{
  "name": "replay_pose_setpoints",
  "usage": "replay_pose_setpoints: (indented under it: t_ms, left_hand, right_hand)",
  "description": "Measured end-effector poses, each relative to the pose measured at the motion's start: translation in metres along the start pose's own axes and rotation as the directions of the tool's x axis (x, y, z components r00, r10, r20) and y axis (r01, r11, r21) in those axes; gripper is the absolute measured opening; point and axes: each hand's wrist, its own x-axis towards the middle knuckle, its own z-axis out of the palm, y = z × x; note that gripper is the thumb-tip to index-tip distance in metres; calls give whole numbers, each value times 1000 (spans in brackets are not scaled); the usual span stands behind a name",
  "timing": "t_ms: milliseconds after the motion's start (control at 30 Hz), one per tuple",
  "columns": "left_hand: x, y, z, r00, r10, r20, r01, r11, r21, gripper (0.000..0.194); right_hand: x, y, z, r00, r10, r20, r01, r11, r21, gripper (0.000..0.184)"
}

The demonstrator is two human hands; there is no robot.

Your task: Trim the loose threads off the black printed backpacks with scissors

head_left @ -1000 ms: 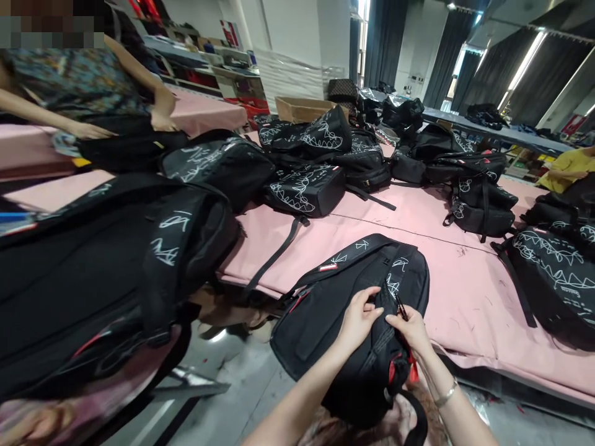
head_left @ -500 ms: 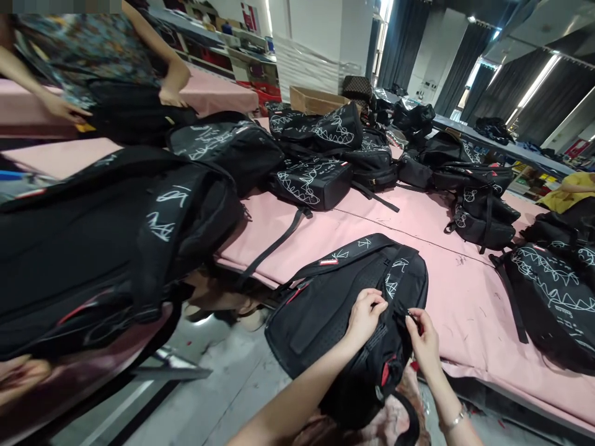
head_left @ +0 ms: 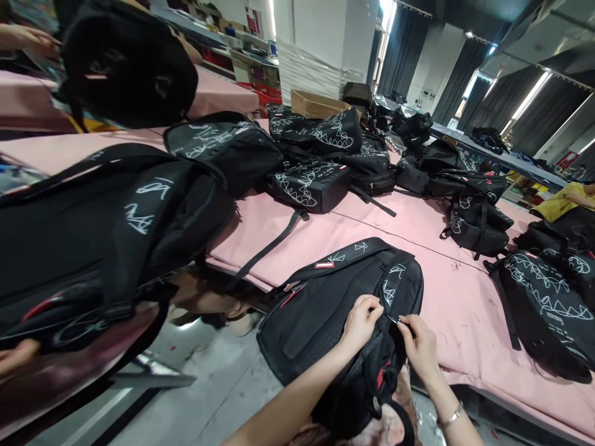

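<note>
Black backpack found at the near edge of the pink-covered table, upper part on the table, lower part overhanging toward the person. Left hand: fingers together at the shoulder strap; what they pinch cannot be told. Right hand: fingers clamped on a thin, shiny implement. Other backpacks lie toward the table's far side.

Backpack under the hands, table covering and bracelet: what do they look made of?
Backpack: probably matte synthetic fabric, with soft folds. Table covering: smooth pink sheeting, vinyl or cloth, slightly wrinkled. Bracelet: likely polished metal, given its silvery glint.
</note>
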Motion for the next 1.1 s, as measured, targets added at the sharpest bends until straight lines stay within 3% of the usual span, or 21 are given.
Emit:
replay_pose_setpoints:
  t_ms: [100,267,467,567,700,900,1100]
  left_hand:
    - [17,2,-6,1000,-6,-12,7,999,51,35]
    - [76,5,-5,999,27,-30,-24,995,95,13]
    - [141,0,19,996,52,69,-57,995,80,26]
    - [159,-5,28,991,56,124,-62,997,49,18]
    - [169,-13,38,994,5,111,-1,1000,-32,21]
    - [156,-33,59,979,-180,-98,157,965,-210,29]
    - [147,-44,66,944,-208,-255,131,949,-287,20]
  right_hand:
    - [0,10,3,993,110,-52,-99,979,177,22]
    - [15,26,8,955,273,-117,-220,914,342,28]
    - [48,38,15,946,251,-205,-187,940,286,29]
    - [63,41,20,954,208,-216,-160,962,221,27]
    - [77,45,25,969,148,-198,-127,985,114,26]
    - [87,46,19,983,82,-163,-94,994,-62,21]
    - [112,38,11,993,61,-98,-88,951,-295,19]
